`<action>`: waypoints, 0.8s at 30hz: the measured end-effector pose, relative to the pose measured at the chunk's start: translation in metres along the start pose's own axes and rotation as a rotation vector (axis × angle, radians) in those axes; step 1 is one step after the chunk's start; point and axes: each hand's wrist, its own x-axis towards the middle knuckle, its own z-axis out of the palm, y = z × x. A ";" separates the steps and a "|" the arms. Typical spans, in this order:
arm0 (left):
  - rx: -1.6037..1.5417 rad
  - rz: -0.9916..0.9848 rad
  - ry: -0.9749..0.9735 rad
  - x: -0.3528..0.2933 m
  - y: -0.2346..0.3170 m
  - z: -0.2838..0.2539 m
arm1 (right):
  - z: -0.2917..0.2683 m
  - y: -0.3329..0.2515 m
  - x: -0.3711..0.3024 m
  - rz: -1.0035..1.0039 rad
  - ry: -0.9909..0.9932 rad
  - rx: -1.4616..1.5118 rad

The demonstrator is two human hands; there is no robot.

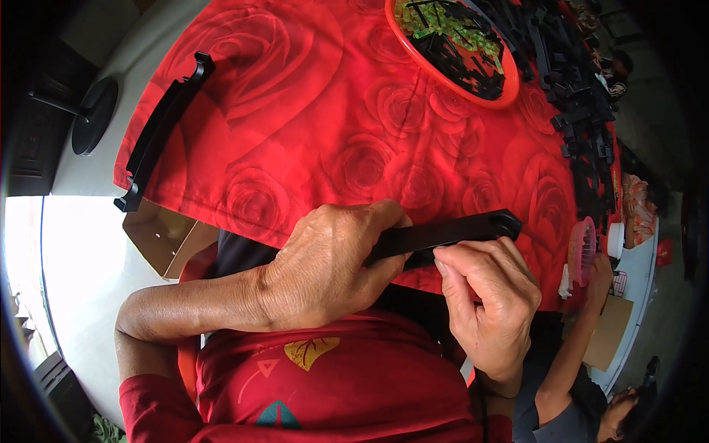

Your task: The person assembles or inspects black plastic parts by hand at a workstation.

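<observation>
My left hand [325, 266] is wrapped around one end of a long black plastic piece [450, 232], held in front of my body over the near table edge. My right hand [495, 303] pinches the piece's lower edge near its other end, thumb and forefinger together. My fingers hide part of the underside, so I cannot make out whether anything small is between the right fingertips. Another long black plastic piece [159, 129], slightly curved with notched ends, lies along the left edge of the red rose-patterned tablecloth [310, 140].
An orange-red basin [509, 92] at the far right holds small green and black pieces. A heap of black plastic parts [580, 111] lines the right side. A co-worker's arm [580, 347] reaches toward a pink basket [583, 251]. A cardboard box [162, 236] stands below the table's left edge.
</observation>
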 end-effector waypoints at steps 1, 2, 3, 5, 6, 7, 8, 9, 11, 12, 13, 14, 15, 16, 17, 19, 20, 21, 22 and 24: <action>-0.006 0.003 0.007 0.001 -0.001 0.000 | 0.001 -0.001 -0.001 0.002 0.003 -0.003; -0.012 0.007 0.015 0.002 -0.001 0.000 | 0.004 -0.001 -0.001 0.025 0.060 0.022; -0.010 0.010 0.015 0.002 -0.001 0.000 | 0.005 -0.001 -0.003 0.048 0.118 0.047; -0.029 0.000 0.018 0.002 0.001 0.000 | 0.008 -0.001 -0.011 0.147 0.147 0.099; -0.027 0.004 0.017 0.002 0.002 0.000 | 0.009 -0.001 -0.014 0.248 0.173 0.152; -0.045 -0.009 0.002 0.003 0.003 -0.001 | 0.010 0.000 -0.015 0.247 0.177 0.149; -0.063 -0.023 -0.013 0.004 0.005 -0.001 | 0.012 0.001 -0.015 0.296 0.215 0.227; -0.062 -0.017 -0.014 0.005 0.005 -0.001 | 0.012 0.002 -0.015 0.345 0.254 0.304; -0.099 -0.016 -0.032 0.008 0.005 0.000 | 0.011 0.005 -0.015 0.382 0.270 0.382; -0.098 -0.010 -0.031 0.009 0.006 0.000 | 0.010 0.006 -0.014 0.420 0.281 0.465; -0.115 0.003 -0.036 0.011 0.007 0.000 | 0.008 0.009 -0.013 0.404 0.286 0.467; -0.131 0.017 -0.040 0.012 0.009 0.000 | 0.005 0.011 -0.013 0.401 0.289 0.463; -0.132 0.022 -0.041 0.013 0.010 0.000 | 0.003 0.012 -0.013 0.417 0.285 0.480; -0.130 0.017 -0.053 0.014 0.011 0.000 | 0.001 0.013 -0.013 0.434 0.280 0.496; -0.129 0.011 -0.064 0.016 0.012 -0.001 | 0.000 0.012 -0.012 0.433 0.283 0.491; -0.136 0.010 -0.070 0.018 0.014 -0.001 | -0.003 0.012 -0.010 0.485 0.287 0.520; -0.143 0.004 -0.077 0.019 0.014 -0.001 | -0.005 0.011 -0.009 0.483 0.287 0.517; -0.144 0.007 -0.074 0.020 0.014 -0.001 | -0.006 0.011 -0.009 0.510 0.265 0.498; -0.154 0.004 -0.075 0.021 0.014 0.000 | -0.007 0.010 -0.009 0.538 0.243 0.479; -0.165 0.004 -0.075 0.022 0.013 0.002 | -0.008 0.011 -0.007 0.539 0.252 0.494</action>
